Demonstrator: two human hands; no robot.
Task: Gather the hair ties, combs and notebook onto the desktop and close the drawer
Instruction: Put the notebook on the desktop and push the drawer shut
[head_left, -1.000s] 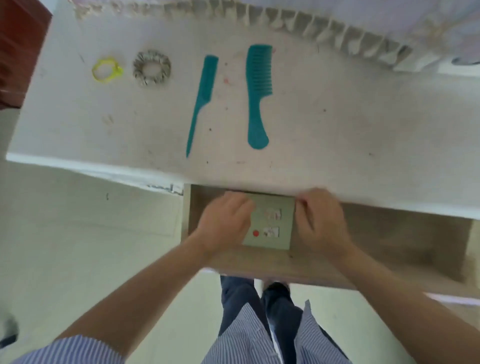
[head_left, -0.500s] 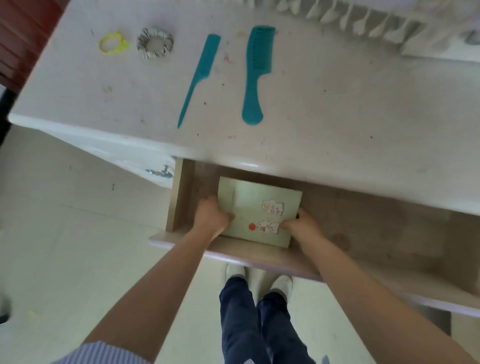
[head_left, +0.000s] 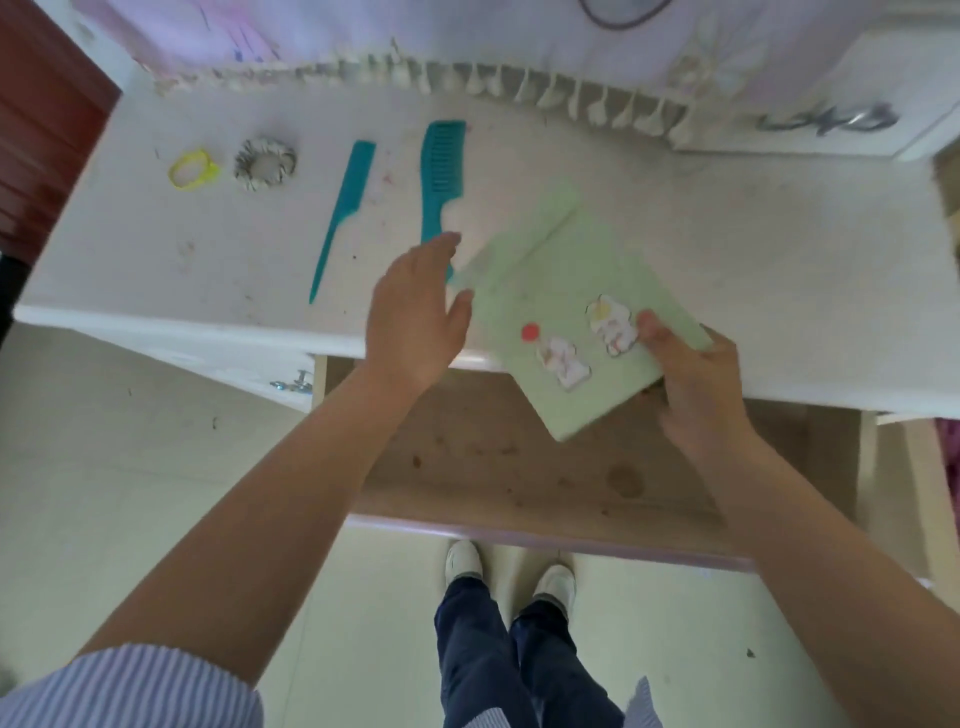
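At the bottom of the frame the person's striped sleeves, dark trousers and white shoes are showing above the pale floor, and just beyond them the open wooden drawer (head_left: 519, 467) is standing pulled out across the lower middle; its visible bottom is showing only stains and specks, so it looks emptied of the task's things. Above its far edge, right of centre, the right hand (head_left: 701, 395) is grasping the pale green notebook with small cartoon stickers and a red dot (head_left: 561, 312), thumb on the cover and fingers beneath the lower right edge, holding it tilted over the front lip of the white, scuffed desk (head_left: 753, 260). The left hand (head_left: 415, 317) is hovering open at the notebook's left edge, its grip released, holding nothing. The notebook looks light and thin, with a flexible cover that is blurring and seeming to lift at its upper corner, so it is probably best pinched near the spine or supported flat from below. Farther up and left on the desk, the teal wide-toothed comb with a handle (head_left: 441, 166) is lying partly hidden behind the left hand, the slim teal tail comb (head_left: 345, 208) beside it, then the grey-and-white fabric scrunchie (head_left: 265, 165) and the yellow elastic hair tie (head_left: 191, 169) at upper left. A fringed cloth edge (head_left: 467, 78) is running along the back.
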